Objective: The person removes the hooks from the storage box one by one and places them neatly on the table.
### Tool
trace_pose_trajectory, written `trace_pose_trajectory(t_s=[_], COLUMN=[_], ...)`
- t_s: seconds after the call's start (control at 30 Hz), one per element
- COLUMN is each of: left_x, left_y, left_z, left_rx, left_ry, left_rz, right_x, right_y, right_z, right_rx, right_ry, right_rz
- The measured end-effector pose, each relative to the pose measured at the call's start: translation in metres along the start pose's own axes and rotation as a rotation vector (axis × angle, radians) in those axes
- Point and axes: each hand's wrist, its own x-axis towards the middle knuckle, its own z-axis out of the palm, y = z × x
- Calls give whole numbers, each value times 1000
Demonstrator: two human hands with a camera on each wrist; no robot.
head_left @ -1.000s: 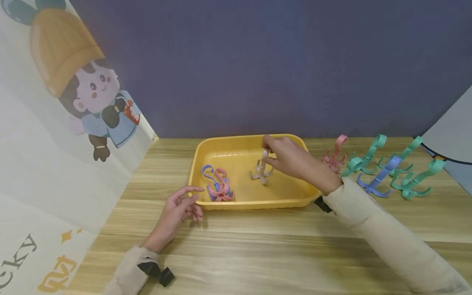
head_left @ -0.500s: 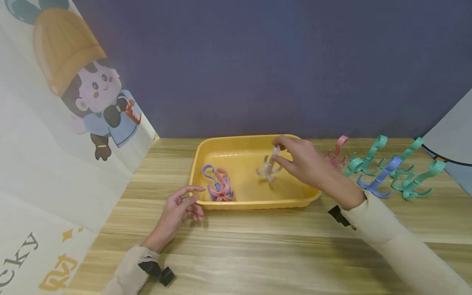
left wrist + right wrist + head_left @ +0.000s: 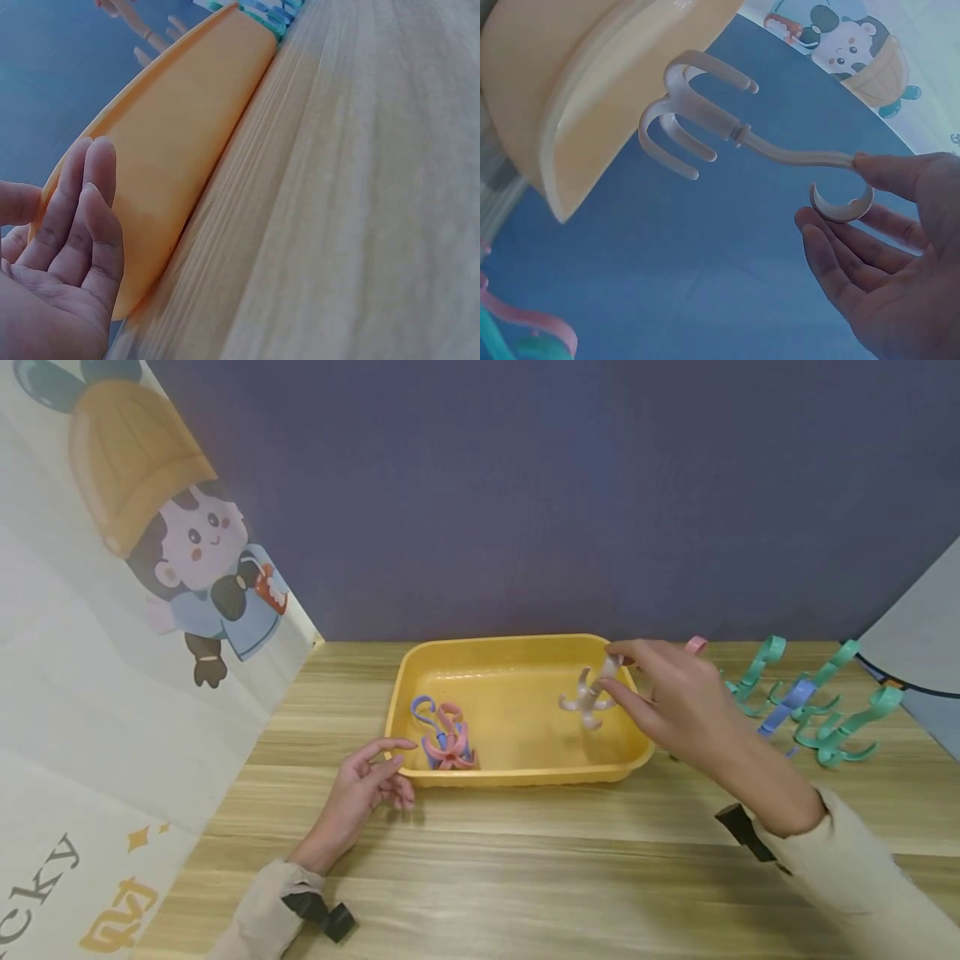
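My right hand (image 3: 686, 706) pinches a pale claw hook hanger (image 3: 587, 703) by its curved top, over the right end of a yellow tray (image 3: 517, 774). Seen from the right wrist, the hanger (image 3: 709, 116) tilts, its prongs toward the tray and its curl between thumb and fingers. My left hand (image 3: 362, 787) is at the tray's front left corner, with the index finger reaching over the rim. Its fingers (image 3: 101, 217) lie fairly straight beside the tray's outer wall in the left wrist view. A pink hanger (image 3: 452, 747) lies with blue hanger parts (image 3: 424, 708) inside the tray's left end.
Several green hangers (image 3: 831, 737), a blue one (image 3: 797, 695) and a pink one (image 3: 696, 646) stand on the wooden table (image 3: 480, 877) right of the tray. My right hand and forearm partly cover them. A dark blue panel (image 3: 570, 502) rises directly behind the tray.
My right hand has carried the pale hanger rightward from the tray's middle toward its right rim, tilting it more. The left hand and the hangers in the tray stay put.
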Motion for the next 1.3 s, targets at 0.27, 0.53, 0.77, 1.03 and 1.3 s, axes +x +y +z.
trace_pose_trajectory(t_s=[0.27,0.53,0.77,1.03,1.3], left_x=[-1,0,2,1,1], left_y=[-1,0,0,0,0], left_z=[0,2,3,2,0], left_rx=[-6,-3,-4,-9,-14], left_ry=[13,9,10,2,-12], left_rz=[-7,2,7,7,16], right_x=[-19,-36,-62,-96,-119], right_y=[-5,-1,4,13,23], right_z=[-24,-53,-69,-75,-57], right_rx=[-41,-78,-137,-169,-144], right_ry=[84,206,169,46,-47], right_rz=[27,65,167,261,301])
